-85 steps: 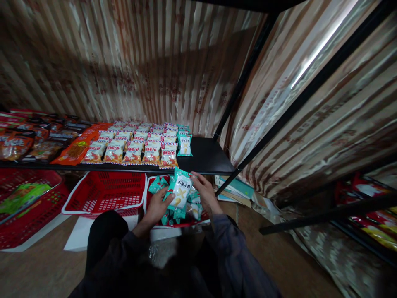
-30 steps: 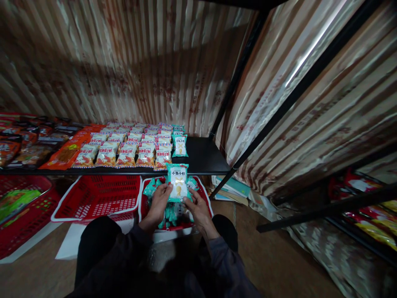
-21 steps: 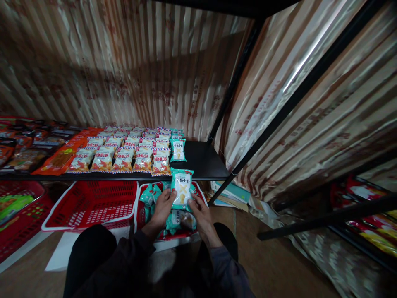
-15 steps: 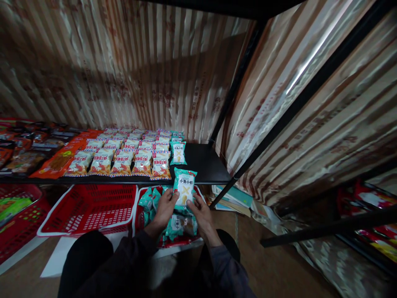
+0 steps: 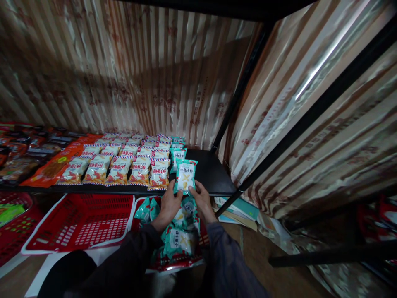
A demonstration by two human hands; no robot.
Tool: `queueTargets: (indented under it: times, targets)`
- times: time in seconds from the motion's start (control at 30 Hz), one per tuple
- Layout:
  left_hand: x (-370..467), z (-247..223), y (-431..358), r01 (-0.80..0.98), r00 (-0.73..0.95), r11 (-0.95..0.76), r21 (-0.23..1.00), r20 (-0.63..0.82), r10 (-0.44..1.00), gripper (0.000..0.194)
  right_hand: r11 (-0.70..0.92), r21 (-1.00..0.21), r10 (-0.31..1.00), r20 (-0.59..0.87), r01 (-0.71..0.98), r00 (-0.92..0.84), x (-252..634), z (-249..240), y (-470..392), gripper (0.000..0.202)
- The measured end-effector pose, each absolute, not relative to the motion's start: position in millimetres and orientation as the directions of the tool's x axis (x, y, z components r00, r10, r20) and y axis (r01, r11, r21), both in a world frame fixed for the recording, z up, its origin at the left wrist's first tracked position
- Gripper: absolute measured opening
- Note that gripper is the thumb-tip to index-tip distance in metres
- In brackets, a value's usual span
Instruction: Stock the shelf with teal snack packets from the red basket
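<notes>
A green and white snack bag (image 5: pixel 186 176) is held upright between both hands at the shelf's front edge. My left hand (image 5: pixel 169 205) grips its lower left side, and my right hand (image 5: pixel 201 198) grips the lower right, thumbs on the front. Just behind it, a short column of matching green bags (image 5: pixel 178 155) stands on the black shelf (image 5: pixel 214 171). Below my hands, a red basket (image 5: pixel 161 265) holds several more green bags (image 5: pixel 180 241), partly covered by my forearms.
Rows of white and orange snack bags (image 5: pixel 119 169) fill the shelf to the left, beside orange packets (image 5: pixel 58 165). A second red basket (image 5: pixel 93 223) sits on the floor at left. A black post (image 5: pixel 266 153) rises at right, near stacked books (image 5: pixel 238 209).
Both hands have carried the green snack bag up and forward, from above the basket to the shelf edge before the green column. My view has shifted slightly.
</notes>
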State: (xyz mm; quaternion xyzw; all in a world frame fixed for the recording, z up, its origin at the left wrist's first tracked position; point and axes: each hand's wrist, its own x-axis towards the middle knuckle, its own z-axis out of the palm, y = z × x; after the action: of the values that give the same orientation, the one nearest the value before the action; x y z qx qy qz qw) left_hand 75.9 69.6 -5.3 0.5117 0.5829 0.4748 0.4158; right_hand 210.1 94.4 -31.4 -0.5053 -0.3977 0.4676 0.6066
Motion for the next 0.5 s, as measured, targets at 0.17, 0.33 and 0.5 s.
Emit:
queueTargets:
  times: [0.17,0.33,0.5]
  targets:
    - [81,6,81,0.368,-0.15,0.001,0.93,0.059,0.987,0.052,0.065,-0.991,0.964,0.031,-0.121,0.265,209,-33,119,0.049]
    - [86,9,93,0.382,-0.15,-0.001,0.924,0.063,0.987,0.049,0.078,-0.994,0.956,0.053,-0.074,0.29,209,-32,135,0.044]
    - [87,2,103,0.384,-0.158,-0.001,0.923,0.067,0.985,0.051,0.069,-0.998,0.957,0.066,0.0,0.283,210,-34,147,0.042]
